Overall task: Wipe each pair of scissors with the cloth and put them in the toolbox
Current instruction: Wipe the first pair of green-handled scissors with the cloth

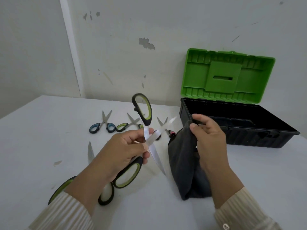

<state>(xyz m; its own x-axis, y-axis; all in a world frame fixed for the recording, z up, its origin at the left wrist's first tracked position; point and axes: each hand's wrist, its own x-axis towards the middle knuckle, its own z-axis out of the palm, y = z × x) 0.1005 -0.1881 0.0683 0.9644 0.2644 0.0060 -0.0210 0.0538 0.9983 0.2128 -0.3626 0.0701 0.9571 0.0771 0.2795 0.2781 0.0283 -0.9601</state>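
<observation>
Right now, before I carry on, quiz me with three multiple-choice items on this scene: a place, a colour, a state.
1. The toolbox stands: A) near left; B) near centre; C) far right.
2. Its lid is: A) red; B) green; C) blue.
3. The held scissors in the left hand are: A) spread open; B) closed; C) inside the toolbox.
Answers: 1 C, it sits right of the cloth, at the back. 2 B, the raised lid is bright green. 3 A, their blades cross.

The white table (41,138) held an open toolbox (240,136) at right, blue scissors (103,123) and green scissors (129,124) mid-frame, larger scissors (90,151) at lower left.
</observation>
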